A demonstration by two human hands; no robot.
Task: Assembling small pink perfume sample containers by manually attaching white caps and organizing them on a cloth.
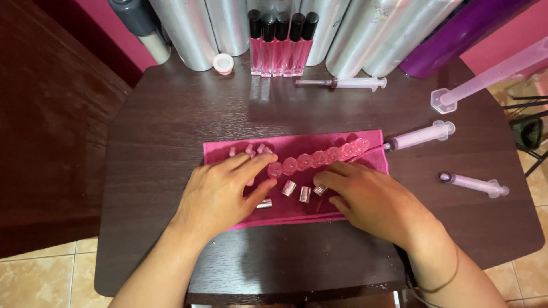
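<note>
Both hands, left hand (220, 191) and right hand (371, 199), rest inside pink cloth (342, 145) edges.

The cloth (365, 149) is deep pink. The row of small tubes (317, 158) on it is translucent pink; the little caps (297, 190) below are silver. Five lip-gloss bottles (281, 44) are pink with black tops. The syringes (478, 183) hold pale lilac-pink liquid. The table (171, 114) is dark brown woodgrain, the rolls (194, 28) shiny silver, one roll (456, 34) purple.
</note>
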